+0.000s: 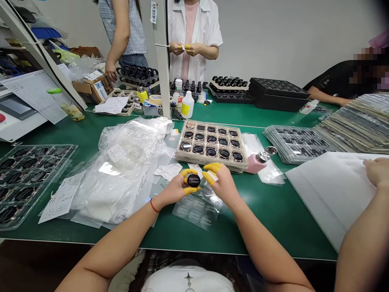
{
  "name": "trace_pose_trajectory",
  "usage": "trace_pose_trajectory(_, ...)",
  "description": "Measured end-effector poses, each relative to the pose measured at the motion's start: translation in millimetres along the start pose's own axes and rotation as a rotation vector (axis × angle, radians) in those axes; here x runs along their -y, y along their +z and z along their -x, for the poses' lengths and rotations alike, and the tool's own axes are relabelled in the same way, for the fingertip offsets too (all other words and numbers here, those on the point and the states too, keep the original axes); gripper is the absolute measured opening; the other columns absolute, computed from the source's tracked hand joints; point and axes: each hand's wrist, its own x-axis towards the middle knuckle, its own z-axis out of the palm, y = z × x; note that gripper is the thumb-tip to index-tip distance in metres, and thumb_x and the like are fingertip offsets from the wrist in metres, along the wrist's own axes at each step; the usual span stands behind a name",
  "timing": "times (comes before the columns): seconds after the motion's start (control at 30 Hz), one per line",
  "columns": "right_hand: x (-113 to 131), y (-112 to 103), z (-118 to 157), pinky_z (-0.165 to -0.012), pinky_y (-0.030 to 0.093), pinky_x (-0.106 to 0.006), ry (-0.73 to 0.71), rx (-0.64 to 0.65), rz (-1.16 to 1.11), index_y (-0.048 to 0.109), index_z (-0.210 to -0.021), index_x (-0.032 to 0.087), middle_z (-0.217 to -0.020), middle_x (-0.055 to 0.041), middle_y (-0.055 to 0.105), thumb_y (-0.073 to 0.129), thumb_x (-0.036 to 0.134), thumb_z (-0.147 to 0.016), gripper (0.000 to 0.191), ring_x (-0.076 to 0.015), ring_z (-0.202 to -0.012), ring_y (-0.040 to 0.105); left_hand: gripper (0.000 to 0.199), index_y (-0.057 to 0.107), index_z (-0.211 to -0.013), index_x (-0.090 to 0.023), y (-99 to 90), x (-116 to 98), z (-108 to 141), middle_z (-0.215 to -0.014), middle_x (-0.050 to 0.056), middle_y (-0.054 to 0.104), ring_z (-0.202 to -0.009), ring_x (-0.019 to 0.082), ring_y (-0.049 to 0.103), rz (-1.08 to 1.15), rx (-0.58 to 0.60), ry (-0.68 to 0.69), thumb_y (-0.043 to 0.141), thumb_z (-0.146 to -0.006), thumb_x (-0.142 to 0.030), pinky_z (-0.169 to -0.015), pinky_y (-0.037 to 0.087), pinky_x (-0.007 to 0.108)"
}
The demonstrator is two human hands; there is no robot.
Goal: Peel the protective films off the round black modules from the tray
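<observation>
Disc tray: beige, compartmented [212, 163], stacked on others on the green bench [267, 205]; dark round pieces sit in most of its three rows, a rosy one [191, 125] in the far left corner.
Black disc: nearer the wearer than the disc tray [193, 180], clear of it and raised above the bench, its face with lines of pale print turned to the wearer.
Left hand: [178, 188] yellow-covered fingers and thumb grip the black disc by its edge; a red bracelet [154, 205] circles the wrist.
Right hand: [224, 184] just in front of the disc tray, its yellow-covered fingertips pinching a white piece [213, 175] beside the black disc.
Clear sheet: nearer the wearer than the disc tray [194, 213], printed with round labels.
Plastic bags: heaped left of the disc tray [94, 190].
Pink bottle: beside the disc tray's near right corner [254, 164], metal top raised.
Co-worker's hand: well right of the disc tray [377, 172], at the edge of a white sheet [325, 194].
Person in white shirt: beyond the disc tray [206, 24], both hands together at a small white scrap [182, 47].
</observation>
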Motion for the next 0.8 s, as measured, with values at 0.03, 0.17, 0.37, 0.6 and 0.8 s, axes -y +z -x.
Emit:
trace_pose_trajectory(0.03, -10, -1, 0, -0.081, 0.038, -0.04, 0.033, 0.01, 0.101, 0.063, -0.093, 0.02, -0.096, -0.0103, 0.064, 0.054, 0.031, -0.082, 0.017, -0.0266, -0.093, 0.054, 0.05, 0.045, -0.111, -0.02, -1.0, 0, -1, -0.095, 0.004, 0.063, -0.089, 0.02, 0.065, 0.006, -0.003, -0.017, 0.072, -0.069, -0.026, -0.085, 0.05, 0.037)
trace_pose_trajectory(0.17, -52, 8, 1, -0.069, 0.04, -0.037, 0.261, 0.153, 0.402, 0.062, -0.085, 0.015, -0.086, -0.0157, 0.061, 0.065, 0.027, -0.074, 0.017, -0.0286, -0.081, 0.056, 0.054, 0.043, -0.111, -0.021, -4.0, 2, -2, -0.091, 0.003, 0.064, -0.09, 0.021, 0.066, 0.014, -0.017, -0.056, 0.074, -0.068, -0.026, -0.088, 0.049, 0.04)
trace_pose_trajectory(0.37, -64, 16, 2, -0.064, 0.04, -0.032, 0.32, 0.212, 0.207, 0.058, -0.079, 0.019, -0.08, -0.008, 0.056, 0.059, 0.027, -0.077, 0.009, -0.0239, -0.079, 0.055, 0.053, 0.043, -0.113, -0.022, -4.8, 1, 0, -0.094, 0.004, 0.064, -0.09, 0.021, 0.066, 0.013, -0.029, -0.026, 0.072, -0.069, -0.028, -0.087, 0.049, 0.039)
trace_pose_trajectory(0.6, 1, 13, 15, -0.072, 0.043, -0.033, -0.034, -0.078, -0.138, 0.054, -0.099, 0.022, -0.09, -0.0069, 0.058, 0.042, 0.028, -0.089, 0.017, -0.0202, -0.082, 0.052, 0.048, 0.046, -0.113, -0.021, -5.1, 0, 2, -0.087, 0.002, 0.061, -0.077, 0.016, 0.062, -0.084, -0.058, 0.045, 0.07, -0.071, -0.028, -0.072, 0.049, 0.03)
trace_pose_trajectory(0.8, 16, 29, 14, -0.069, 0.041, -0.035, -0.178, -0.07, 0.074, 0.058, -0.094, 0.02, -0.084, -0.0094, 0.058, 0.039, 0.022, -0.088, 0.02, -0.0226, -0.08, 0.049, 0.049, 0.046, -0.114, -0.02, -7.7, 4, 0, -0.093, 0.003, 0.06, -0.08, 0.016, 0.059, -0.099, -0.022, 0.078, 0.069, -0.072, -0.027, -0.072, 0.048, 0.028)
